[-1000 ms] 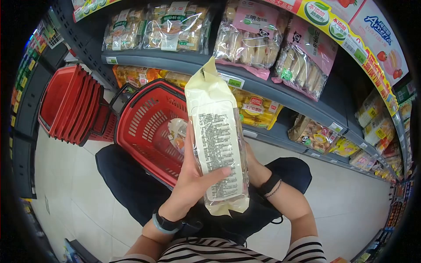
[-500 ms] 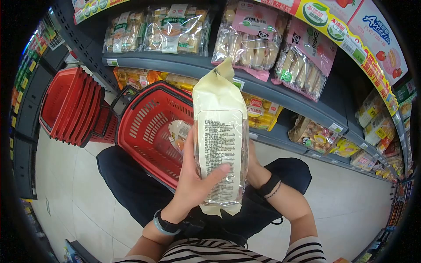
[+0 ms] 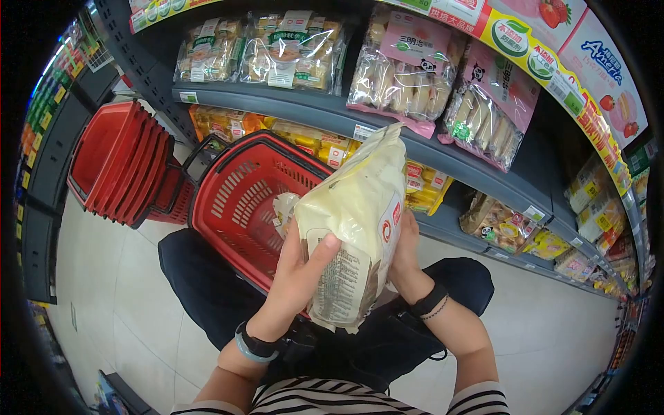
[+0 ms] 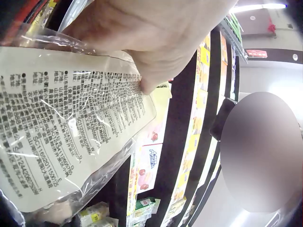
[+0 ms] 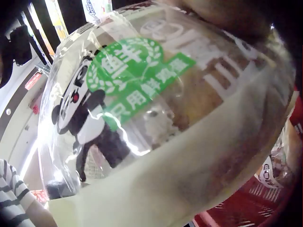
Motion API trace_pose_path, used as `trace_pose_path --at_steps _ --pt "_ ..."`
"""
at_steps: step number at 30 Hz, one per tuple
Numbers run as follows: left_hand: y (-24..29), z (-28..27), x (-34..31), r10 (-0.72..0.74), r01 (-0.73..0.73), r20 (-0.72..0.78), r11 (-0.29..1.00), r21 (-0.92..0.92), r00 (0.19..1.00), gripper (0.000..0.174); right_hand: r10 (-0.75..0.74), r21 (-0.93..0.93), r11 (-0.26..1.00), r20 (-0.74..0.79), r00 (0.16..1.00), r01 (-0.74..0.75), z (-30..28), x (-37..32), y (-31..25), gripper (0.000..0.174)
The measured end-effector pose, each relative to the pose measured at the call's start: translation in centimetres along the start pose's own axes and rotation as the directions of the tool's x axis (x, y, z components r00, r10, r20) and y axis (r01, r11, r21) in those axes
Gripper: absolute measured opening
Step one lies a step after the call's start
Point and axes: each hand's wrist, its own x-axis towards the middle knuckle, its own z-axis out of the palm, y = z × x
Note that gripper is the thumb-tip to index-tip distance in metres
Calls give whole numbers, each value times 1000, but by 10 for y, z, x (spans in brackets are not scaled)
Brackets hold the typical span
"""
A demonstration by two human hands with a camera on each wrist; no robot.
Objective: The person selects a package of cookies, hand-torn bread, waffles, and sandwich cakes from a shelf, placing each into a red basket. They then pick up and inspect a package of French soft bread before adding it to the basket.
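Observation:
Between both hands I hold a cream and clear plastic bag of packaged bread or cake (image 3: 356,187), tilted above my lap. My left hand (image 3: 290,273) grips its left side, the thumb lying across the printed back label (image 4: 71,127). On the other side my right hand (image 3: 408,256) supports the bag, its fingers partly hidden behind it. A panda print and a green badge (image 5: 125,66) show on the clear face in the right wrist view. Just left of the bag stands a red shopping basket (image 3: 238,183) with a small wrapped package (image 3: 283,209) inside.
Stacked red baskets (image 3: 117,162) stand at the left on the tiled floor (image 3: 138,290). Ahead runs a dark shelf (image 3: 277,104) with bagged breads (image 3: 290,52) and pink-labelled sandwich packs (image 3: 401,66); yellow packs (image 3: 425,183) sit on a lower level.
The bag has turned and tipped, its top swinging right, so a side with a red logo now shows. My left thumb sits higher on the label. The head view has shifted slightly.

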Motion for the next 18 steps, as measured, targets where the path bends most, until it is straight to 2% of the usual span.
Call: trace_pose_path --at_steps 4,7,9,10,12,18 --pt "-5 -4 0 23 -23 5 1000 -2 1000 53 -33 -9 999 0 999 33 0 -1 1 18" --pt "-10 -7 -2 50 -50 -23 999 -12 999 54 -2 -34 999 -10 1000 2 3 -4 -2 18" --pt "-10 -7 -3 74 -69 -35 991 114 997 53 26 -17 1000 -18 1000 -26 2 -4 -2 17" --pt "-10 -6 -2 76 -71 -39 991 116 996 53 28 -17 999 -13 1000 -28 1 -3 -1 17" --pt "-11 -4 0 36 -34 -60 999 38 998 51 -16 -9 1000 -3 1000 16 -4 2 4 16" --pt "-11 -8 6 1 -4 -127 1000 -24 992 49 -42 2 999 -30 999 42 -6 3 7 16"
